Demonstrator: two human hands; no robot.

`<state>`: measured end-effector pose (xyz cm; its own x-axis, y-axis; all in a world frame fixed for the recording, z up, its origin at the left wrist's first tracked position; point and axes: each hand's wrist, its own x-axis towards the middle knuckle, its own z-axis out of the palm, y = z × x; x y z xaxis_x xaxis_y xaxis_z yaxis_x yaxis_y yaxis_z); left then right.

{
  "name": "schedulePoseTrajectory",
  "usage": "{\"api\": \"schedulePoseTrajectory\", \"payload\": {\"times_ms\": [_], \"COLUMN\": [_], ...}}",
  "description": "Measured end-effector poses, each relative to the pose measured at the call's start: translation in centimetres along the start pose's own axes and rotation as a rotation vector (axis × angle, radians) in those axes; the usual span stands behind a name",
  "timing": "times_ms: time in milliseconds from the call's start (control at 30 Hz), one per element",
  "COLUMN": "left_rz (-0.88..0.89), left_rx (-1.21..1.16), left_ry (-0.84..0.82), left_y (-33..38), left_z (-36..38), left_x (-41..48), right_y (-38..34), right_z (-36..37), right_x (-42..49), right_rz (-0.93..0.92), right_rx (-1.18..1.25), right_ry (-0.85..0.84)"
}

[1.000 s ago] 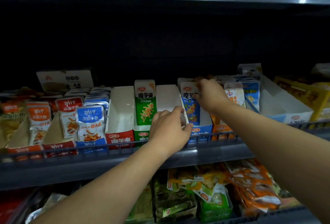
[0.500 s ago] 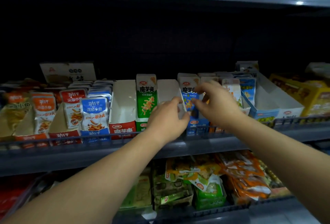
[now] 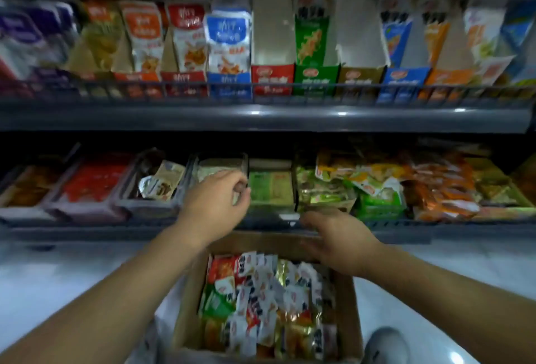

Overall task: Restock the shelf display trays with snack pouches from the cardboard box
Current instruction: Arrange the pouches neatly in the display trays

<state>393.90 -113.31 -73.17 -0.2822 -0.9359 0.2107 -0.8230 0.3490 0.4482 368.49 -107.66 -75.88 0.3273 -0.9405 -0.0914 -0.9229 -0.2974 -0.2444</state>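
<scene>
Closest to me, the open brown cardboard box (image 3: 188,305) sits on the pale floor (image 3: 43,276), packed with red, white, green and gold snack pouches (image 3: 261,291). A grey shoe (image 3: 383,346) is just beside its right corner. My right hand (image 3: 339,237) hovers over the box's far rim, fingers stretched flat, holding nothing. My left hand (image 3: 216,202) hangs higher, before the lower grey shelf (image 3: 87,231), fingers curled — too blurred to tell whether it pinches anything. Furthest up, the white cardboard display trays (image 3: 271,30) line the upper shelf — one holds an upright green pouch (image 3: 311,36)
</scene>
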Motion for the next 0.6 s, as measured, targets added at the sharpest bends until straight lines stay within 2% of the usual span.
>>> {"api": "schedulePoseTrajectory", "payload": {"times_ms": [100, 233, 333, 467, 600], "left_rz": [-0.199, -0.469, -0.517, -0.540, -0.556], "left_rx": [0.156, 0.202, 0.132, -0.082, -0.132], "left_ry": [-0.160, -0.359, -0.428, -0.405, -0.321], "left_y": [-6.6, -12.2, -13.3, -13.7, -13.7], "left_z": [3.3, 7.1, 9.1, 11.6, 12.4], "left_x": [-4.4, -8.4, -10.2, -12.3, -12.5], "right_y": [-0.2, 0.0, 0.6, 2.9, 5.4], "right_z": [6.9, 14.4, 17.5, 19.7, 19.6], "right_x": [-0.3, -0.6, -0.3, 0.8, 1.8], "right_rz": [0.074, 0.172, 0.238, 0.304, 0.355], "right_rx": [0.047, 0.057, 0.045, 0.184, 0.199], "right_ry": [-0.205, -0.387, -0.464, -0.512, -0.551]}}
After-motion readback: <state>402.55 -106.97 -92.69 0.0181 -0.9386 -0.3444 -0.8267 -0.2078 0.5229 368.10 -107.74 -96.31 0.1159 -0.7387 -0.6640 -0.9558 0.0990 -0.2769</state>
